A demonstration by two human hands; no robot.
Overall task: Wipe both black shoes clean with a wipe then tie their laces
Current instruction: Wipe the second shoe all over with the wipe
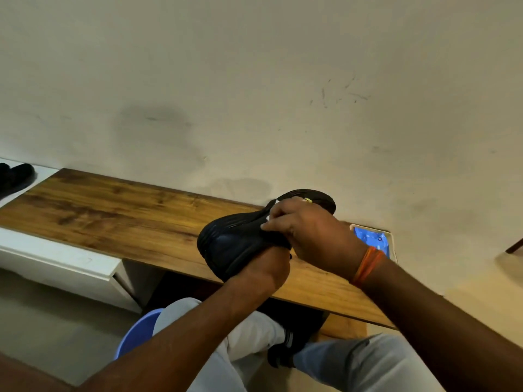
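From the head camera, the left hand grips a black shoe from below, its fingers curled out of sight under the shoe, which is held above the wooden bench. The right hand lies over the shoe's far end, fingers bunched around a white wipe; only small slivers of the wipe show past the knuckles. The heel rim curves up behind this hand. Just beyond the right wrist and its orange band a blue packet is partly covered. Far to the left, dark shoes are cut by the frame edge.
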